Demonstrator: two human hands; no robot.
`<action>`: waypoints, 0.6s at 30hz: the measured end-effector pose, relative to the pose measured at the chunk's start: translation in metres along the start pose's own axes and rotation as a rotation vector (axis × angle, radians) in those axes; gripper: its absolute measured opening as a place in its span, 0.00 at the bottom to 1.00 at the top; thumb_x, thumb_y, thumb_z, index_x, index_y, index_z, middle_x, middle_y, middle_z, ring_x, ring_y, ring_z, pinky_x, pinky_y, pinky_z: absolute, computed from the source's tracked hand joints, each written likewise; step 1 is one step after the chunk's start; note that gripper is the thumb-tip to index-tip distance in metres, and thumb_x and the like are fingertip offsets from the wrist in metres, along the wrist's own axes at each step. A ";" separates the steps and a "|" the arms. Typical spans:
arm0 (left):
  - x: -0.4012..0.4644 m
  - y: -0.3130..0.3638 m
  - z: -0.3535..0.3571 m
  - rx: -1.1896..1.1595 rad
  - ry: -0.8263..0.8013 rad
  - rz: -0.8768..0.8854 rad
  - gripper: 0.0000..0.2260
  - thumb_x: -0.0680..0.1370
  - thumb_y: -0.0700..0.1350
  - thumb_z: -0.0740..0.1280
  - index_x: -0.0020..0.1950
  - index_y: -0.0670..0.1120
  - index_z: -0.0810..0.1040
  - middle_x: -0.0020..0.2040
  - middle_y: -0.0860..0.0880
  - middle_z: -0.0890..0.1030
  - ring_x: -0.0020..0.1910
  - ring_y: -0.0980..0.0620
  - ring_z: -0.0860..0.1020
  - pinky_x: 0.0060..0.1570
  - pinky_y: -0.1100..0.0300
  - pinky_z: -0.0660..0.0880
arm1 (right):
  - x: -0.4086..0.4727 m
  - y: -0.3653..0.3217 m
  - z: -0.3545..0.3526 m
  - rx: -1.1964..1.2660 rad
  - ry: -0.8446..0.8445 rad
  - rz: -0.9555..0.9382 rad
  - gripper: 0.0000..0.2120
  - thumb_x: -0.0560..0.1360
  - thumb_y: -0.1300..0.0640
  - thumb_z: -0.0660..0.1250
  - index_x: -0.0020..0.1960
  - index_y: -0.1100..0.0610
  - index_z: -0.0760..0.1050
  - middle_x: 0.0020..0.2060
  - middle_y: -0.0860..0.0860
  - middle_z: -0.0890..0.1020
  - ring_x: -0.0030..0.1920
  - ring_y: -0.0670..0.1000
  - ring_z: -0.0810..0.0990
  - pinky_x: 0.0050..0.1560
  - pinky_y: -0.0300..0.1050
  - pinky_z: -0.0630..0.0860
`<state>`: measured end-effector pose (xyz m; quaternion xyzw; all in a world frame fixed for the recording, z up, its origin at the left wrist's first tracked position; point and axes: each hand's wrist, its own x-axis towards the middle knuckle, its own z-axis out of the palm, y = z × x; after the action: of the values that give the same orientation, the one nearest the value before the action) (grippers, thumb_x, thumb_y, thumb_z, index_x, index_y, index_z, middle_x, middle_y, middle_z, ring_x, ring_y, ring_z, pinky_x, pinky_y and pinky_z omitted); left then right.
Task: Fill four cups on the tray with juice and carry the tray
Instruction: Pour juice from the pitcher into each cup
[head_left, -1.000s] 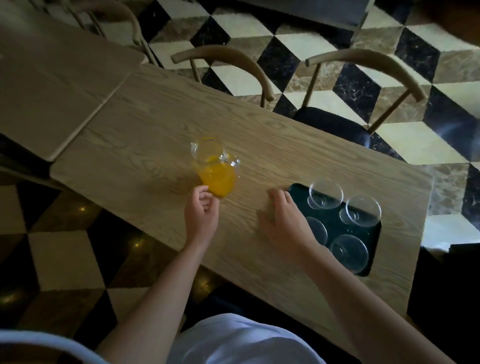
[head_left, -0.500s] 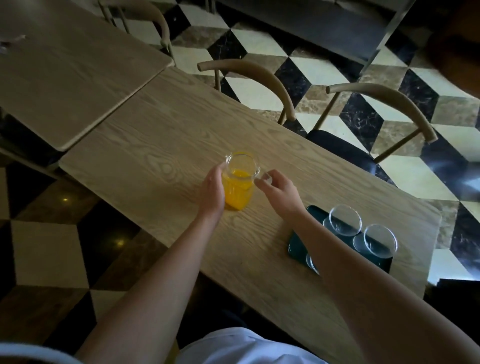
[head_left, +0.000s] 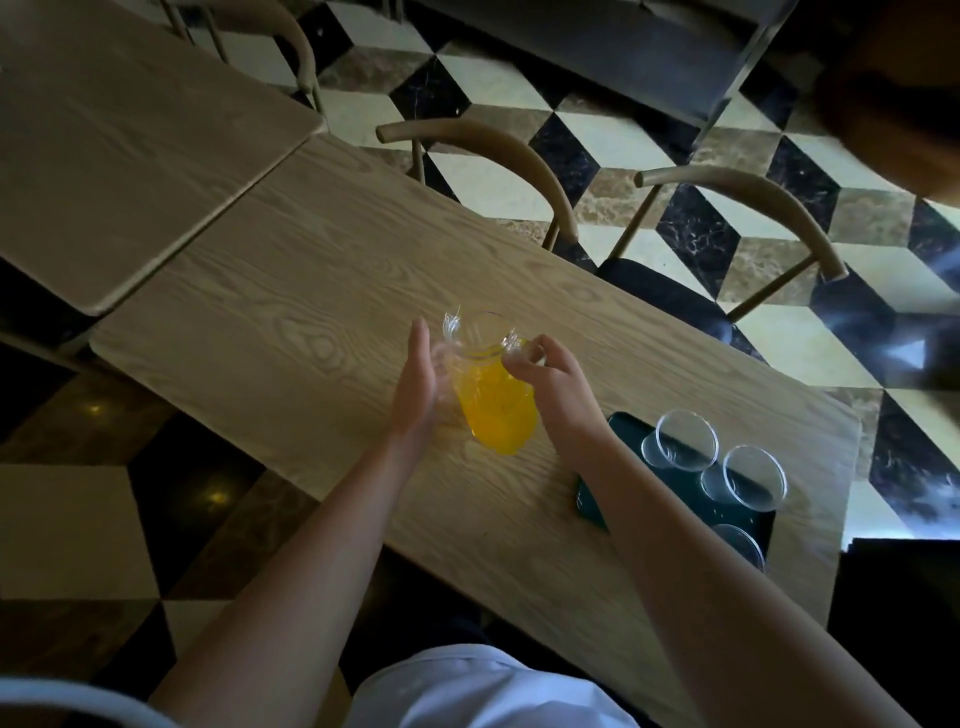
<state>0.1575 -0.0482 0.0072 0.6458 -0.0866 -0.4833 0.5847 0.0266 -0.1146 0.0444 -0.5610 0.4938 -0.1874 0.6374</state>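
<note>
- The juice jug (head_left: 493, 395) stands upright on the surface (head_left: 291, 291), between both hands.
- The left hand (head_left: 415, 379) lies flat against the jug's left side, its grip wide.
- The right hand (head_left: 550, 379) pinches the jug's handle.
- The tray (head_left: 592, 499) with empty cups (head_left: 685, 441) is right of the jug.

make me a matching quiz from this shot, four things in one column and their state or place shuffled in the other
Things:
1. pitcher
2. cups
3. left hand
4. right hand

States:
A. empty, on the dark tray
B. fingers straight, flat against the glass side
C. holds orange juice
D. fingers curled at the handle

Pairs: 1-C, 2-A, 3-B, 4-D
</note>
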 end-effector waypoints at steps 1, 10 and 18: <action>-0.003 -0.001 -0.001 0.019 -0.020 0.015 0.30 0.84 0.62 0.44 0.54 0.46 0.80 0.42 0.52 0.85 0.40 0.60 0.83 0.40 0.65 0.78 | -0.005 -0.006 -0.004 0.025 0.006 -0.010 0.08 0.77 0.59 0.68 0.44 0.57 0.69 0.39 0.53 0.69 0.40 0.51 0.67 0.41 0.46 0.64; -0.041 0.033 0.024 0.106 -0.238 0.087 0.24 0.81 0.66 0.48 0.54 0.56 0.81 0.52 0.56 0.85 0.58 0.53 0.81 0.62 0.49 0.72 | -0.066 -0.050 -0.052 0.227 0.196 -0.117 0.03 0.74 0.61 0.67 0.42 0.55 0.75 0.35 0.47 0.77 0.37 0.44 0.74 0.44 0.44 0.67; -0.085 0.038 0.087 0.087 -0.547 0.041 0.24 0.83 0.61 0.49 0.65 0.51 0.78 0.64 0.47 0.82 0.65 0.48 0.78 0.68 0.43 0.69 | -0.139 -0.044 -0.116 0.325 0.422 -0.195 0.03 0.74 0.62 0.67 0.42 0.60 0.76 0.34 0.49 0.76 0.36 0.46 0.73 0.43 0.45 0.66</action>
<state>0.0670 -0.0604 0.0969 0.5140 -0.2752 -0.6235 0.5209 -0.1184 -0.0795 0.1562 -0.4449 0.5229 -0.4373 0.5809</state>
